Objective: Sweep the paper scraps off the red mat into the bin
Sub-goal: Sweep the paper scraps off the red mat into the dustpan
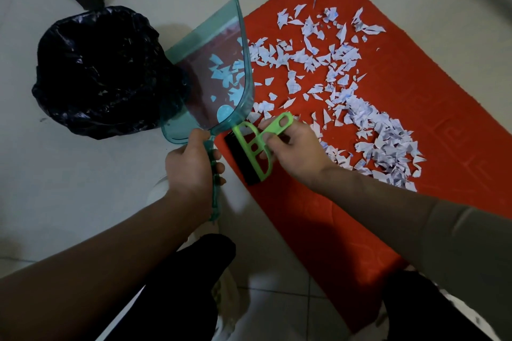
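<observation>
While we look down from the head camera, we note:
Left hand (191,163): fist wrapped round the teal dustpan (210,83) handle, pan tilted beside the bin (99,72).
Right hand (297,151): fingers pinching the green brush (260,144).
Paper scraps (346,86): most on the red mat (415,69); some in the pan.

Red mat (360,202): one, on the tiled floor.
Bin (102,72): one, lined with a black bag.
Dustpan (210,75): one, clear teal.
Brush (257,144): one, green frame with black bristles.
Hands: two, left hand (191,166) and right hand (296,152).
Paper scraps on the mat (360,108): too many to count, well over a hundred.
Paper scraps in the dustpan (224,75): roughly a dozen or more; exact number cannot be told.
</observation>
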`<action>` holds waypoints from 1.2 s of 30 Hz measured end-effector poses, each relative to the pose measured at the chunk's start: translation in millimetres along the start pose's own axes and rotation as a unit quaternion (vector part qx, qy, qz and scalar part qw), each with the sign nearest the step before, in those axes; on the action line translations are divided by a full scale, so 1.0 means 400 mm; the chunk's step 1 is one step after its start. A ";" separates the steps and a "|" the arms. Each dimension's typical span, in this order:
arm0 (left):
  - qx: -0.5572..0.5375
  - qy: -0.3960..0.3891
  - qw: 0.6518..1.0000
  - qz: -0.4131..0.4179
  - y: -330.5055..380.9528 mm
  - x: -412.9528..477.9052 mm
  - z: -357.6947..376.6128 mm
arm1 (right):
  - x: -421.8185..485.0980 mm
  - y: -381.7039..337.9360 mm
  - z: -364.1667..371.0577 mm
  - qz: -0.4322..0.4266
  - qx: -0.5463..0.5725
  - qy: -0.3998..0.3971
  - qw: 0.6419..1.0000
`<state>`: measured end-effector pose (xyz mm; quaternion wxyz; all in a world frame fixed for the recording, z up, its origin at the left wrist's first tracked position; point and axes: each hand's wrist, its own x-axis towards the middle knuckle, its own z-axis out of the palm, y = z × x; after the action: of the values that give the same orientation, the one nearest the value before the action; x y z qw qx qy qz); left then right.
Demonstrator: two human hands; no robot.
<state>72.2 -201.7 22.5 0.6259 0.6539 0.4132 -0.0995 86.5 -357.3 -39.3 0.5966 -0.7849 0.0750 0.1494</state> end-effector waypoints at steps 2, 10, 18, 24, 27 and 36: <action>0.005 0.000 1.000 -0.001 -0.002 -0.002 0.000 | 0.013 0.008 0.010 0.007 -0.024 -0.005 1.000; 0.006 -0.003 1.000 -0.004 -0.003 0.001 0.001 | 0.028 -0.012 -0.067 -0.049 -0.080 0.144 0.985; -0.001 0.002 1.000 -0.003 -0.004 -0.001 0.007 | 0.018 -0.006 -0.009 0.016 0.012 0.035 0.999; 0.002 -0.003 1.000 -0.002 -0.008 -0.006 0.010 | 0.065 -0.026 -0.085 0.003 -0.086 0.170 0.982; 0.012 -0.005 1.000 0.001 -0.011 -0.007 0.012 | 0.047 -0.032 -0.110 -0.005 -0.078 0.188 0.979; 0.035 -0.012 0.999 0.006 -0.024 -0.017 0.018 | -0.011 0.006 -0.115 -0.018 -0.115 0.116 0.986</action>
<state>64.1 -212.3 18.4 0.6081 0.6765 0.3983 -0.1180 88.2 -402.4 -29.1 0.4922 -0.8616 0.1119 0.0544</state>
